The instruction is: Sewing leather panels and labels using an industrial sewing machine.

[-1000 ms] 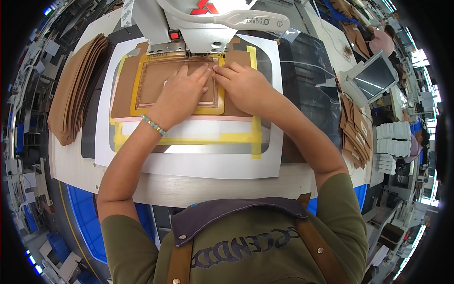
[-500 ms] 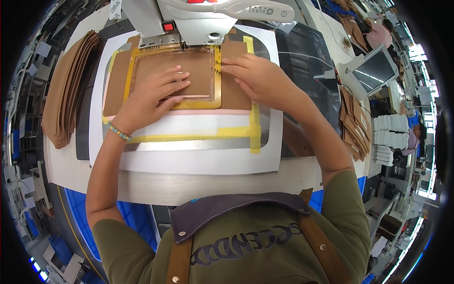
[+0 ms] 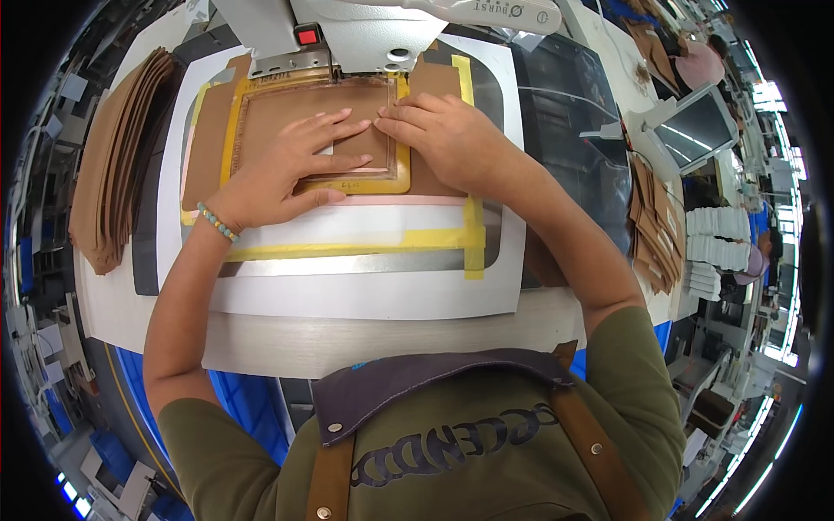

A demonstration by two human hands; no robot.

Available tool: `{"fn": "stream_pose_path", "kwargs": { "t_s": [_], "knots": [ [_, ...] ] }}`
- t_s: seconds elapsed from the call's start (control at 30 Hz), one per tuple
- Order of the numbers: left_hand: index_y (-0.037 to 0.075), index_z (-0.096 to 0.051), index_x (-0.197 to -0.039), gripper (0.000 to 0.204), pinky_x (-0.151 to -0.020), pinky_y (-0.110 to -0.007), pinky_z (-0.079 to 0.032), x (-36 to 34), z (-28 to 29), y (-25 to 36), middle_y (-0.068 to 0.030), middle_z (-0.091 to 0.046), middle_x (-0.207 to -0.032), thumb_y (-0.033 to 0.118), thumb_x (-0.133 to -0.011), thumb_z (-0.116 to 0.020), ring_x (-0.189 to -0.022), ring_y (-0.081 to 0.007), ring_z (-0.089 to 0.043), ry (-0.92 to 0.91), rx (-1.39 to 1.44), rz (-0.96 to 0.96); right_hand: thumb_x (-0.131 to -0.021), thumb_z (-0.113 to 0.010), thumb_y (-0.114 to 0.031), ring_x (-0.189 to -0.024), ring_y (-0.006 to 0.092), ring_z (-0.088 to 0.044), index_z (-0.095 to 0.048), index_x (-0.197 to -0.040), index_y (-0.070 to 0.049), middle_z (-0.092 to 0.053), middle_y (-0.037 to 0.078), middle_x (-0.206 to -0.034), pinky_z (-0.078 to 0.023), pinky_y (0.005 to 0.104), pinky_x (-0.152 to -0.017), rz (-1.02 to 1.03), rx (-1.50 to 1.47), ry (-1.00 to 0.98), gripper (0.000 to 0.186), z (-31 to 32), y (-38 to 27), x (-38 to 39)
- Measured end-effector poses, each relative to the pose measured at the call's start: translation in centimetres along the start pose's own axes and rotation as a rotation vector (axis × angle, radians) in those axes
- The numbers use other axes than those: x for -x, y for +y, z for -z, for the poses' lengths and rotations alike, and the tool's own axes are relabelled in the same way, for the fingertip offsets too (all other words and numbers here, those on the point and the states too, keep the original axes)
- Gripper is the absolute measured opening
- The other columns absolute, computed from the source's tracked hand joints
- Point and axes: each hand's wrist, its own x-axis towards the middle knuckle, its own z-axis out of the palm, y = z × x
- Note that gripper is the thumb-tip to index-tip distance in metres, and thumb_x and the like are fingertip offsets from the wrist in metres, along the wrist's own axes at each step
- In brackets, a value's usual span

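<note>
My left hand [image 3: 280, 169] lies spread over a yellow rimmed frame [image 3: 373, 186] and the brown material inside it, its thumb reaching past the lower edge. My right hand [image 3: 454, 146] rests at the frame's right side, fingers slightly bent, fingertips on the inner border, holding nothing visible. The frame lies on a larger brown panel [image 3: 200, 169], which has yellow tape [image 3: 473, 252] beside it and sits over a white sheet [image 3: 365, 300]. Part of a small pale piece [image 3: 327, 150] shows between my left fingers. A white machine head [image 3: 347, 39] hangs at the frame's far edge.
Brown cut pieces [image 3: 113, 165] are stacked on the left, with more [image 3: 653, 226] at right beside a screen [image 3: 695, 130]. White folded bundles [image 3: 717, 239] lie further right. Blue bins [image 3: 248, 408] sit below the table edge. Co-workers [image 3: 699, 61] work at far right.
My left hand has shifted left and down and spread out. My right fingertips, on the frame's outer rim half a second ago, now reach further left onto the inner border.
</note>
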Motion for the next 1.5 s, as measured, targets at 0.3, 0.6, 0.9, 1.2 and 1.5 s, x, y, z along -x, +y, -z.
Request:
{"fn": "stream_pose_path", "kwargs": {
  "t_s": [0.3,0.6,0.9,1.2,1.5],
  "knots": [
    [0.016,-0.067,-0.15,0.058,-0.132,-0.056,-0.024,-0.8,0.6,0.1,-0.008,-0.044,-0.172,0.047,-0.1,-0.07,-0.162,-0.0388,-0.03,-0.073,-0.036,-0.008,-0.095,-0.062,-0.003,-0.125,0.0282,-0.066,-0.071,-0.133,-0.006,-0.074,0.009,-0.133,-0.053,0.0406,-0.105,-0.058,-0.123,0.041,0.039,1.8,1.1,1.0],
    [0.015,-0.067,-0.149,0.057,-0.13,-0.056,-0.03,-1.2,1.4,-0.5,-0.0077,-0.045,-0.172,0.044,-0.1,-0.072,-0.161,-0.0377,-0.034,-0.095,-0.137,-0.031,-0.097,-0.062,-0.004,-0.136,0.0323,-0.06,-0.072,-0.133,-0.004,-0.071,0.013,-0.137,-0.048,0.044,-0.116,-0.272,-0.166,0.172,0.038,2.0,4.6,6.2],
    [0.018,-0.068,-0.148,0.052,-0.128,-0.052,-0.035,-2.0,1.4,-1.3,-0.0067,-0.048,-0.169,0.04,-0.1,-0.073,-0.157,-0.0361,-0.04,-0.041,-0.187,-0.035,-0.099,-0.064,-0.008,-0.14,0.0323,-0.057,-0.074,-0.131,-0.004,-0.071,0.012,-0.139,-0.044,0.0443,-0.12,-0.31,-0.136,0.209,0.034,1.8,5.6,6.6],
    [0.02,-0.067,-0.149,0.053,-0.123,-0.048,-0.044,-3.6,1.6,-2.7,-0.0067,-0.054,-0.165,0.039,-0.1,-0.074,-0.149,-0.0336,-0.05,-0.002,-0.207,0.025,-0.098,-0.065,-0.009,-0.141,0.0315,-0.056,-0.076,-0.129,-0.004,-0.071,0.012,-0.139,-0.043,0.0451,-0.121,-0.326,-0.118,0.23,0.033,1.1,6.3,7.1],
    [0.023,-0.068,-0.15,0.054,-0.119,-0.048,-0.046,-5.0,2.0,-3.6,-0.0081,-0.059,-0.16,0.044,-0.101,-0.073,-0.137,-0.0364,-0.057,-0.031,-0.167,0.224,-0.097,-0.064,-0.008,-0.141,0.0318,-0.056,-0.076,-0.128,-0.005,-0.071,0.011,-0.139,-0.042,0.0456,-0.121,-0.321,-0.129,0.236,0.034,1.1,6.4,7.1]
  ]
}}
